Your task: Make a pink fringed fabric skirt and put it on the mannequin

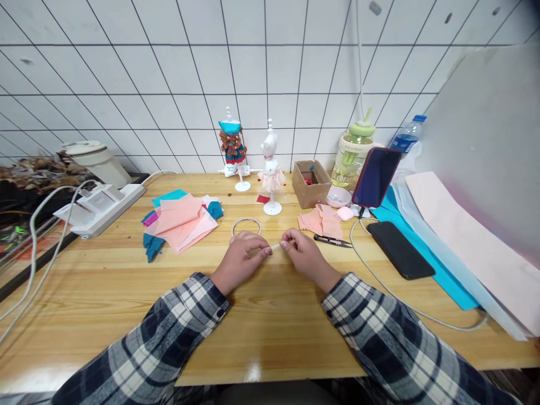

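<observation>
Whitish strip (275, 246) sits mid-table, pinched at either end between thumb and fingers of the left hand (247, 256) and right hand (301, 253). From it, a ring (246, 220) lies toward ten o'clock, thread snips (333, 241) at three, the white dress form (270, 147) at twelve.

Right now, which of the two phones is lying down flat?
The black phone, lying flat on the wooden table. The other, red-edged phone is propped up on a slant behind it.

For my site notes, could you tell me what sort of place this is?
Probably a small craft workspace: two miniature white dress forms, black-handled thread snips and pink crepe-like sheets on a wooden table.
</observation>
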The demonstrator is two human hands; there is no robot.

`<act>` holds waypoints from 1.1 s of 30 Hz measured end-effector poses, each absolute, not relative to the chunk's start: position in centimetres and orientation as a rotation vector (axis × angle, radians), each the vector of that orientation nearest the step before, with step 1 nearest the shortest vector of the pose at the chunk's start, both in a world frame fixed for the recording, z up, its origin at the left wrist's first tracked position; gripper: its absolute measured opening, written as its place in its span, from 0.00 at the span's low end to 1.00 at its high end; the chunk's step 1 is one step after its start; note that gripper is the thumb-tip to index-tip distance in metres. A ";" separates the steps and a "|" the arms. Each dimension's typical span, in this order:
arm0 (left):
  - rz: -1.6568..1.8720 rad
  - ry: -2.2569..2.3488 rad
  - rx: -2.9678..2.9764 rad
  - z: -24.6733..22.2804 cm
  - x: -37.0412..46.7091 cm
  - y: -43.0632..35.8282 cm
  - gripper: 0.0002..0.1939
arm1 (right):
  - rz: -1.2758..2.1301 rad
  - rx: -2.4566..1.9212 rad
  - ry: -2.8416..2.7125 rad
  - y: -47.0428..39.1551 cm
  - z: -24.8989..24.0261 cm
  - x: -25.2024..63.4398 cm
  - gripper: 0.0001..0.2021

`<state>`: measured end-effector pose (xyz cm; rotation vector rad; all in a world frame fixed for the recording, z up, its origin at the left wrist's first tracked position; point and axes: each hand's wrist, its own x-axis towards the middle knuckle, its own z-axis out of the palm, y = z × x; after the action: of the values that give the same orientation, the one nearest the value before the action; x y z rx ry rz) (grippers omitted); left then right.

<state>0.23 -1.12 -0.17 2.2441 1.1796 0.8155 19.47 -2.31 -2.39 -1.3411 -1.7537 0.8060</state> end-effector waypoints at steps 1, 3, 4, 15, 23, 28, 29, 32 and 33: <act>0.844 1.150 2.210 -0.1 0.3 -1.2 0.10 | 0.830 -1.366 -1.709 -2.2 -2.4 19.6 0.03; 0.883 1.127 2.127 -0.1 0.3 -1.3 0.10 | 0.822 -1.410 -1.614 -2.1 -2.2 20.0 0.07; 0.892 1.129 2.075 -0.1 0.4 -1.4 0.11 | 0.767 -1.417 -1.591 -2.1 -2.0 20.2 0.10; 0.907 0.984 1.735 -0.4 1.0 -2.0 0.18 | 0.080 -1.224 -2.135 -3.6 -1.0 19.6 0.10; 0.817 1.057 1.824 -0.3 1.0 -2.2 0.18 | 0.016 -1.338 -2.275 -3.7 -0.7 19.8 0.15; 0.750 1.121 2.038 -0.7 1.0 -2.3 0.15 | 0.035 -1.360 -2.222 -3.7 -0.8 19.9 0.13; 0.758 1.145 2.076 -0.8 1.0 -2.3 0.15 | 0.052 -1.359 -2.200 -3.7 -0.8 19.9 0.12; 0.794 1.215 2.189 -1.0 1.1 -2.4 0.13 | 0.124 -1.378 -2.118 -3.7 -0.8 19.8 0.10; 0.803 1.230 2.220 -1.1 1.1 -2.4 0.13 | 0.152 -1.387 -2.092 -3.7 -0.8 19.8 0.09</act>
<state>1.12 -2.39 -1.09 2.2202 1.2299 0.8028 19.76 -3.67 -0.84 -1.3867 -2.0921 0.1524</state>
